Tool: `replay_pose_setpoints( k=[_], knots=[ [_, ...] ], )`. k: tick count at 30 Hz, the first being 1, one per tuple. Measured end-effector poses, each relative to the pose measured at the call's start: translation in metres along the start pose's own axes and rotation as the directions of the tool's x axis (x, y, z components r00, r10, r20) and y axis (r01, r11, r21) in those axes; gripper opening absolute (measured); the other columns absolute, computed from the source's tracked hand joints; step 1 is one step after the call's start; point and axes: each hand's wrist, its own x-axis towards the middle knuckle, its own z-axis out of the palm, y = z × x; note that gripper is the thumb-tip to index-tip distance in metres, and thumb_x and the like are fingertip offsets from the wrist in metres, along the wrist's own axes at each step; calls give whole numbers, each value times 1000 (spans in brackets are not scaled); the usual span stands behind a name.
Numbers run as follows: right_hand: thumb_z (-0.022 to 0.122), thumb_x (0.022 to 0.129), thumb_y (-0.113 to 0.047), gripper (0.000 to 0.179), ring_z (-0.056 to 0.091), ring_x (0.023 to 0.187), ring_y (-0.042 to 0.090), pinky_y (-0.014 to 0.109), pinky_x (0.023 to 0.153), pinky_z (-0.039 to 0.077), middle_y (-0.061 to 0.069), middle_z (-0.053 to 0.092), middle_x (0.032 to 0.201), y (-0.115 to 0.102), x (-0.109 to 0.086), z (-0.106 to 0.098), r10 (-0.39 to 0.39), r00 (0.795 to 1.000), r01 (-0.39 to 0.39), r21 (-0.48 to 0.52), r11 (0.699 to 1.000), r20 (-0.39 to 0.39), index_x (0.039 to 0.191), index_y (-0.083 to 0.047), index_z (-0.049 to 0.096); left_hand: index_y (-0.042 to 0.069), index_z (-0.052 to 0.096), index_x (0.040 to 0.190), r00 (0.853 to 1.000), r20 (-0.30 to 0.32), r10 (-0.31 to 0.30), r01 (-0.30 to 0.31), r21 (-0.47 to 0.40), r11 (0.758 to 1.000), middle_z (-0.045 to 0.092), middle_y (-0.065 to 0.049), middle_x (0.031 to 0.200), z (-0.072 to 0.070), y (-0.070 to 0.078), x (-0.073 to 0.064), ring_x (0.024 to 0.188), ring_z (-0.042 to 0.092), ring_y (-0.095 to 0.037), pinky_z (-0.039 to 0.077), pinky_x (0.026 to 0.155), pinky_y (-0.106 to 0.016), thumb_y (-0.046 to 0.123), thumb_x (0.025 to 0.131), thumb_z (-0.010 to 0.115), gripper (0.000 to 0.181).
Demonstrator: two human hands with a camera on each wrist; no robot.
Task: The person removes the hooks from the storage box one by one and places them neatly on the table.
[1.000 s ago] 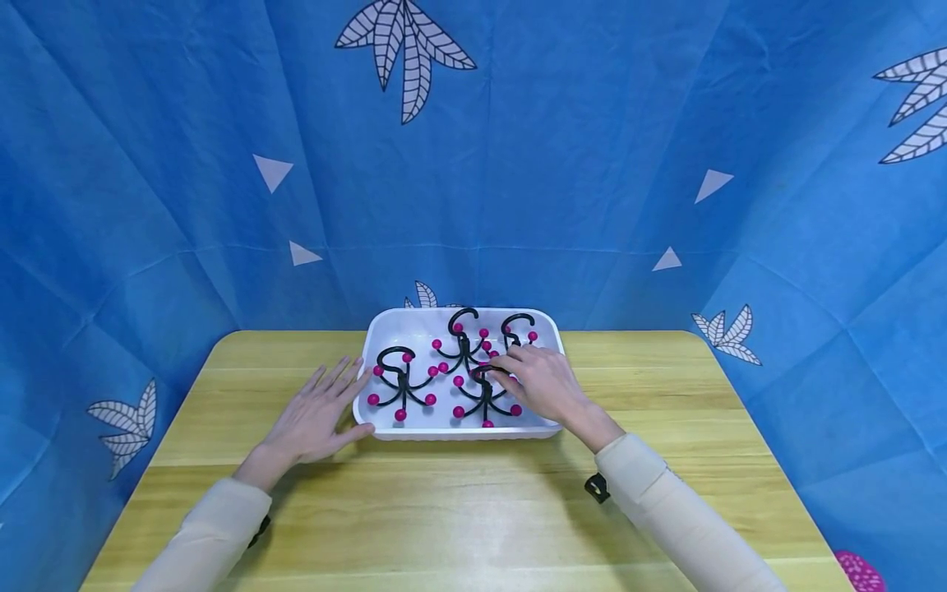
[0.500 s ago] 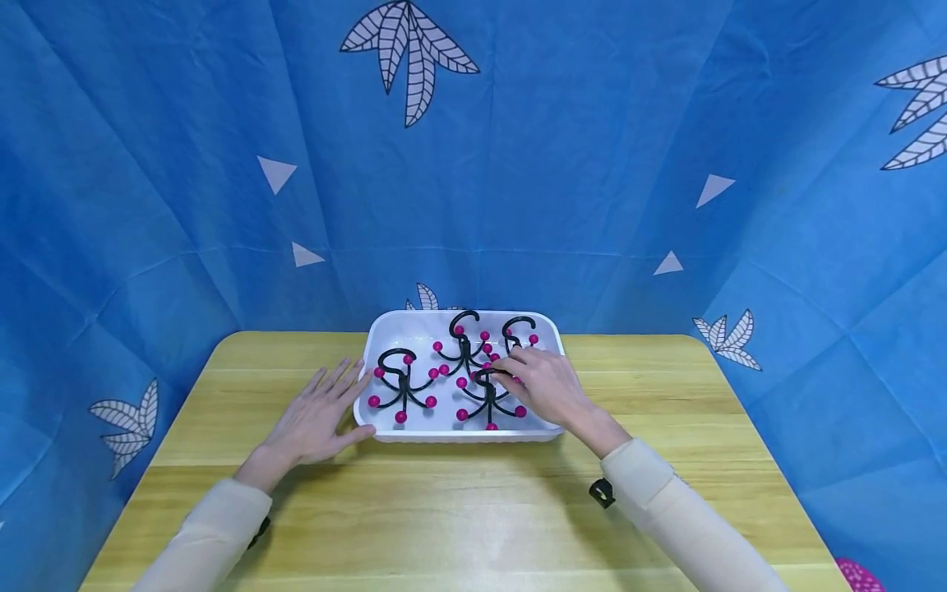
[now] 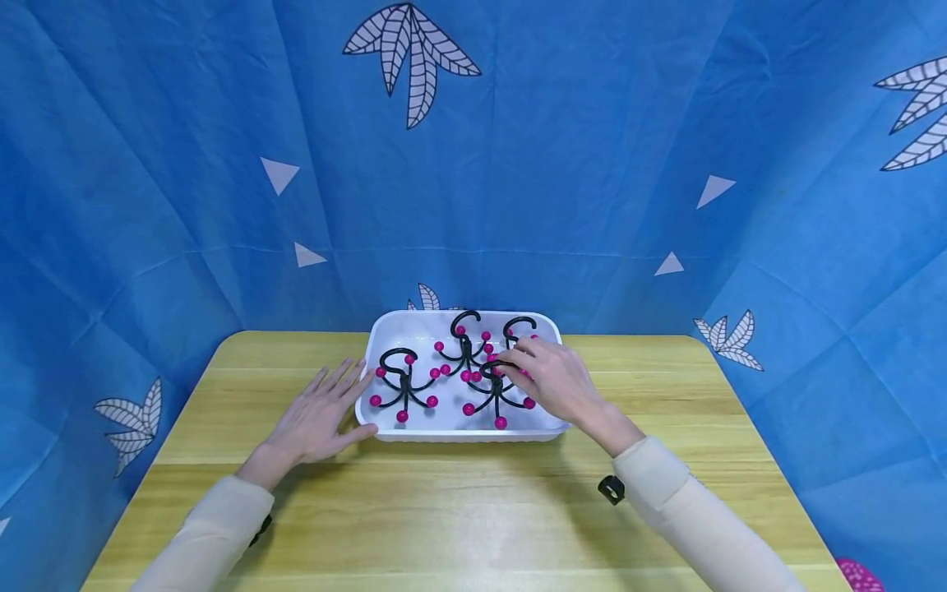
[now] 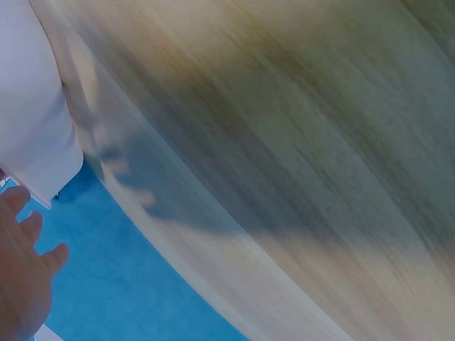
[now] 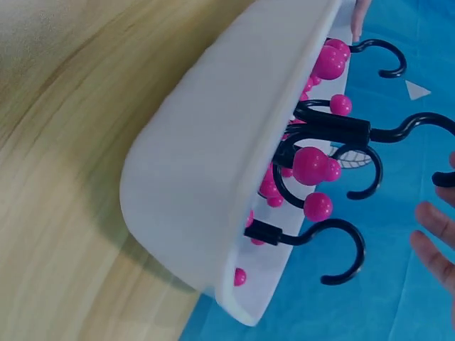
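In the head view, my right hand pinches the curved top of a black hook hanger with several arms tipped by pink balls. The right wrist view shows that hanger's stem rising above the rim of a white tray, fingertips at its hook end. My left hand lies with fingers spread and straight against the tray's left rim. Similar hangers sit in the tray: one at front left, one at back middle, and one at back right, partly hidden behind my right hand.
The tray stands near the far edge of a wooden table. Behind and beside it hangs a blue cloth with leaf prints. A black piece shows beneath the right sleeve. Something pink and dotted lies at the lower right.
My right hand has moved slightly to the right, carrying the front right hanger with it and raising it a little. My left hand has stayed at the tray's left rim.
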Motion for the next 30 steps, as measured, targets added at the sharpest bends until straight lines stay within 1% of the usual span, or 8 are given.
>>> replay_pose_setpoints(
  k=[3, 8, 11, 15, 19, 26, 28, 30],
  knots=[
    [85, 89, -23, 17, 66, 72, 15, 25, 57, 54, -1, 71, 89, 1, 1, -4, -20, 999, 20, 1, 1000, -25, 105, -16, 82, 15, 31, 167, 1000, 1, -5, 5, -3, 1000, 25, -13, 177, 1, 0, 0, 164, 23, -40, 21, 133, -63, 70, 96, 58, 94],
    [86, 87, -19, 16, 63, 70, 14, 25, 54, 50, -1, 69, 88, 4, 1, -12, -49, 996, 49, 3, 999, -74, 103, -15, 81, 15, 32, 167, 1000, -10, -1, 1, -2, 1000, 26, -13, 176, 2, -1, 0, 163, 25, -41, 23, 133, -63, 69, 96, 58, 93],
    [86, 86, -17, 17, 61, 68, 14, 24, 53, 49, 0, 69, 87, 6, 1, -18, -51, 995, 51, 0, 999, -80, 102, -14, 81, 15, 31, 167, 1000, -5, 2, -2, 2, 1000, 25, -12, 177, 1, -2, 0, 164, 24, -40, 23, 133, -63, 71, 96, 56, 94],
    [87, 85, -16, 19, 63, 70, 16, 26, 55, 51, 1, 71, 88, 10, 0, -27, -42, 996, 42, -4, 999, -74, 103, -13, 81, 16, 30, 168, 1000, -4, 5, -5, 11, 1000, 25, -11, 177, 1, -2, 0, 164, 24, -40, 24, 133, -63, 74, 96, 53, 94],
    [86, 85, -16, 20, 65, 73, 18, 28, 57, 54, 2, 71, 89, 18, -2, -35, -37, 996, 36, -9, 999, -79, 104, -12, 80, 16, 31, 167, 1000, -8, 10, -9, 11, 1000, 26, -12, 177, 0, -2, 0, 163, 25, -40, 24, 133, -63, 74, 96, 53, 95],
    [86, 85, -15, 17, 59, 65, 15, 28, 51, 48, 1, 67, 81, 36, -9, -47, -50, 990, 45, -40, 998, -134, 100, -13, 79, 16, 29, 168, 1000, 9, 11, -11, 11, 1000, 24, -11, 177, 0, -2, 0, 164, 24, -40, 23, 133, -63, 74, 97, 53, 94],
    [84, 87, -16, 15, 58, 64, 15, 28, 50, 48, 0, 67, 80, 42, -11, -51, -46, 989, 39, -50, 998, -143, 100, -14, 78, 16, 29, 168, 1000, 15, 9, -9, 9, 1000, 23, -11, 177, 0, -1, 0, 164, 24, -40, 22, 133, -63, 74, 97, 52, 94],
    [79, 93, -22, 11, 59, 64, 15, 29, 49, 47, 0, 67, 80, 46, -13, -56, -36, 989, 28, -59, 998, -144, 100, -14, 78, 16, 29, 168, 1000, 19, 7, -7, 9, 1000, 23, -11, 177, -1, -1, 0, 164, 23, -40, 22, 133, -63, 74, 97, 52, 95]
  ],
)
